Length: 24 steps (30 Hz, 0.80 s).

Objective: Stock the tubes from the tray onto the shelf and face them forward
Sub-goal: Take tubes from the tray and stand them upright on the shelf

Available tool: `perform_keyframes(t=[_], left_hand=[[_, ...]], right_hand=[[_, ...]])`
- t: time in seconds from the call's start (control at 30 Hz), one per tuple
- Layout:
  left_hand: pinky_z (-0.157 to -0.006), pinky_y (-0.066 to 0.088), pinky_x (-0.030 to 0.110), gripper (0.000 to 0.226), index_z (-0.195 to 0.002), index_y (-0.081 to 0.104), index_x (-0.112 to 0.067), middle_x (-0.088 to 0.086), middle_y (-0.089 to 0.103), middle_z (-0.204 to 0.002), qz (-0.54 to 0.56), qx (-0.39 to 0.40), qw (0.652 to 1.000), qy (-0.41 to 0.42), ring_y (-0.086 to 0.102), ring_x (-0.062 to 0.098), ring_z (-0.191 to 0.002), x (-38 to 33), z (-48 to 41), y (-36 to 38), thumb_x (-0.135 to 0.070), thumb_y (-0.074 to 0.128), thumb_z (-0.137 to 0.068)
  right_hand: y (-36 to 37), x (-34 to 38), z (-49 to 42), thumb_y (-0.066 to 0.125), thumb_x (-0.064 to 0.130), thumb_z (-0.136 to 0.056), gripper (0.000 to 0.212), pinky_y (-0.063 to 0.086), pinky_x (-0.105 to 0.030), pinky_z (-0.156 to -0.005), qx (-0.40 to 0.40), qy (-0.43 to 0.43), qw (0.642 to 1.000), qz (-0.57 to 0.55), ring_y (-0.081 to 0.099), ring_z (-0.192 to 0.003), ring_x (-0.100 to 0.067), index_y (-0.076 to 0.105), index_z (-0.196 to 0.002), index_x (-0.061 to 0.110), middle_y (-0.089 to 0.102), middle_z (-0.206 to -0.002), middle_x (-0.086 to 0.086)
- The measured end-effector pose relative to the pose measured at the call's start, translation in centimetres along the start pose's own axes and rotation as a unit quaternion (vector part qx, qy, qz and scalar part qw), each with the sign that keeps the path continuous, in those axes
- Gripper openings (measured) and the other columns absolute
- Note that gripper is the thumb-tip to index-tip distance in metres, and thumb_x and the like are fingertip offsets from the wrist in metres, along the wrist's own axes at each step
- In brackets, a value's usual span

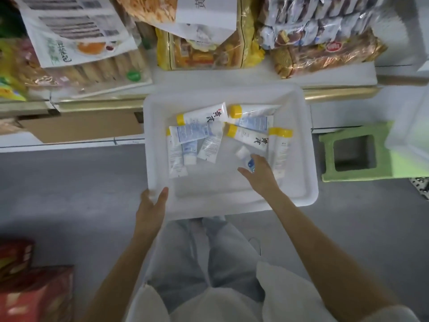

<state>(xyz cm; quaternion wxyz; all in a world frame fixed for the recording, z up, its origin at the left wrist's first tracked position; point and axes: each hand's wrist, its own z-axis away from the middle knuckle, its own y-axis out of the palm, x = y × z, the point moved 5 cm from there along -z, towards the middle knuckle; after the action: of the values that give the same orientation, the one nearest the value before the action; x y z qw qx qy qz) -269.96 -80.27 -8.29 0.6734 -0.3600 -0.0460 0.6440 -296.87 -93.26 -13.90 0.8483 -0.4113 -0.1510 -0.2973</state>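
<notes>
Holding what, that left hand (152,202)? — First
It grips the near left corner of the white tray (307,159), thumb on top of the rim. — Second
And the right hand (261,176)? — First
It is down inside the tray. Its fingers curl round a small tube (242,153) with a white cap. — Second
Where are the other tubes (197,132)? — First
Lying in a messy heap at the far end of the tray, some with yellow caps (235,112). — Second
What is past the tray? — First
A shelf (336,73) with snack bags (209,52). A green stool (357,133) sits to the right and red boxes (34,293) sit near the left, on a grey floor (69,182). — Second
</notes>
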Motion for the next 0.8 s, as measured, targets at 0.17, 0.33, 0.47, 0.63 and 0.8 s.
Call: perform_keyframes(t=[0.17, 0.33, 0.47, 0.63, 0.8], left_hand=[[-0.097, 0.036, 0.038, 0.059, -0.144, 0.031, -0.014, 0.014, 0.048, -0.136, 0.022, -0.011, 1.0, 0.002, 0.047, 0.033, -0.121, 0.3, -0.3, 0.0, -0.045, 0.045, -0.096], [-0.093, 0.037, 0.038, 0.059, -0.144, 0.03, -0.015, 0.014, 0.048, -0.134, 0.052, -0.016, 0.999, 0.007, 0.049, 0.032, -0.117, 0.5, -0.2, 0.4, -0.046, 0.043, -0.096], [-0.086, 0.033, 0.032, 0.056, -0.142, 0.033, -0.014, 0.011, 0.05, -0.13, 0.052, -0.013, 0.998, 0.018, 0.048, 0.025, -0.107, 0.6, 0.3, 0.4, -0.044, 0.044, -0.096], [-0.093, 0.04, 0.04, 0.061, -0.141, 0.035, -0.013, 0.012, 0.049, -0.132, 0.009, -0.018, 0.999, 0.031, 0.05, 0.032, -0.115, 0.8, -0.1, 0.1, -0.049, 0.046, -0.093], [-0.099, 0.04, 0.039, 0.058, -0.142, 0.036, -0.014, 0.01, 0.039, -0.141, -0.011, -0.047, 0.995, 0.082, 0.047, 0.029, -0.12, -1.2, 0.7, -0.7, -0.046, 0.046, -0.094]], right_hand=[[-0.2, -0.7, -3.1, 0.069, 0.026, -0.085, 0.027, 0.04, -0.033, -0.075, -0.03, -0.005, 0.999, 0.037, 0.055, -0.092, -0.035, 0.052, -0.093, 0.007, 0.05, -0.088, -0.01], [0.5, -1.2, -4.9, 0.066, 0.034, -0.086, 0.036, 0.041, -0.04, -0.092, -0.039, -0.028, 0.992, 0.121, 0.047, -0.11, -0.033, 0.055, -0.107, 0.007, 0.051, -0.113, -0.015], [0.8, -0.6, -5.6, 0.067, 0.037, -0.085, 0.042, 0.04, -0.041, -0.096, -0.032, -0.035, 0.991, 0.122, 0.045, -0.114, -0.034, 0.056, -0.113, 0.006, 0.049, -0.121, -0.016], [0.0, 0.4, -5.1, 0.067, 0.033, -0.086, 0.035, 0.047, -0.035, -0.074, -0.036, -0.034, 0.999, 0.009, 0.058, -0.09, -0.027, 0.05, -0.104, 0.008, 0.061, -0.098, -0.009], [-1.7, 5.0, -2.2, 0.068, 0.027, -0.087, 0.041, 0.044, -0.026, -0.072, -0.045, -0.043, 0.985, -0.159, 0.057, -0.086, -0.018, 0.048, -0.116, 0.007, 0.056, -0.1, -0.001]])
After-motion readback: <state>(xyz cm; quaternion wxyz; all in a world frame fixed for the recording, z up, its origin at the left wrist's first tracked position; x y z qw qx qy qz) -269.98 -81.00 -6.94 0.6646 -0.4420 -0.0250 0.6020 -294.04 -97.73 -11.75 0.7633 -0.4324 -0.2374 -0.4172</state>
